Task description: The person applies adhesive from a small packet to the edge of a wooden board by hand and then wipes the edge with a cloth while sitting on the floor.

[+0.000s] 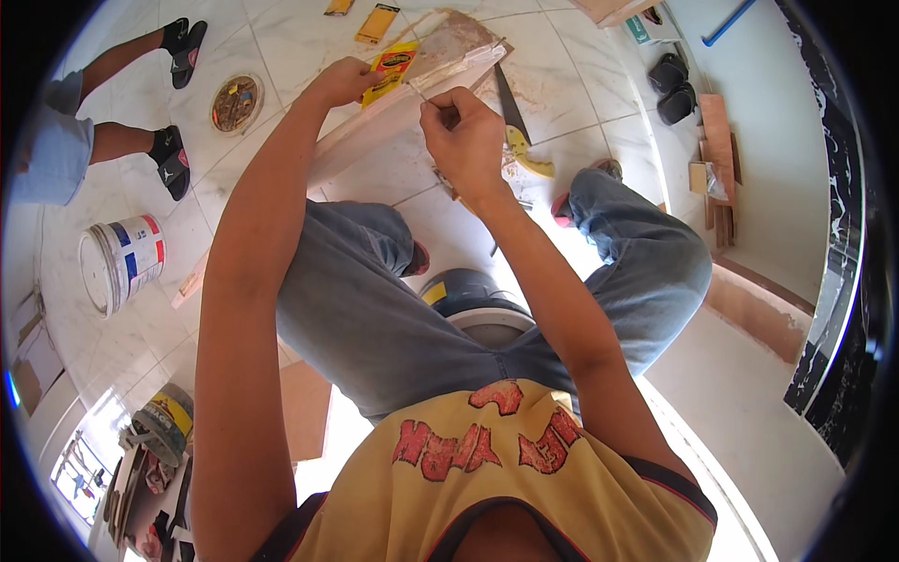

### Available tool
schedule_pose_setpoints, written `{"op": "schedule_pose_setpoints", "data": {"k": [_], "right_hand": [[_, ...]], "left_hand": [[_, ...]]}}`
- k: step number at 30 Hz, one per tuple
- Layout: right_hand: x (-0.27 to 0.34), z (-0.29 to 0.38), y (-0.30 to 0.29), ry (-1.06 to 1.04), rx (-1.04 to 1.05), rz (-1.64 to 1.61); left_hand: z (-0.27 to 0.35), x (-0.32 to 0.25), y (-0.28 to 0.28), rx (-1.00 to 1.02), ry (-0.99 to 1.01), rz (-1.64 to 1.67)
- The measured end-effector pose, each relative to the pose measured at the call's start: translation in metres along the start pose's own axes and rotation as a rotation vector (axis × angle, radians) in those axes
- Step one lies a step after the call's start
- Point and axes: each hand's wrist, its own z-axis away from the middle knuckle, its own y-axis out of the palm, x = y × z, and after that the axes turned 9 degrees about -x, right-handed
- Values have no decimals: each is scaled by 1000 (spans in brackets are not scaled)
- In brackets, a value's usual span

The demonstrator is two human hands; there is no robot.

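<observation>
My left hand (345, 81) grips a yellow packet (397, 62) with red and black print, over a long wooden board (344, 149). The packet lies against the board's upper edge, whose far end is pale and rough. My right hand (465, 137) pinches a thin, pale, stick-like piece (416, 89) between thumb and forefinger, just right of the packet. What it is exactly is too small to tell. Beyond my right hand, a handsaw with a dark blade (511, 105) and a yellow handle (527, 154) rests on the tiles, its blade tip near the board.
I sit on a dark bucket (467, 289). Two yellow packets, one of them (377, 23) nearer, lie beyond the board. Leftward are a round tub of small items (237, 104), a white paint bucket (121, 263) and another person's legs (119, 140). Wood offcuts (716, 140) lean at the right wall.
</observation>
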Motion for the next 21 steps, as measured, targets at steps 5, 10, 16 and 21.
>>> {"op": "schedule_pose_setpoints", "data": {"k": [5,10,16,21], "right_hand": [[1,6,2,46,-21,-1],[-1,2,6,-29,-52,-10],[4,-1,-3,-9,-37,-16],[-1,-10,-3,-54,-47,25]], "left_hand": [[0,0,0,0,8,-3],[-1,5,0,-32,29,-3],[2,1,0,-20,43,17],[3,-2,-2,-22,35,-8]]}}
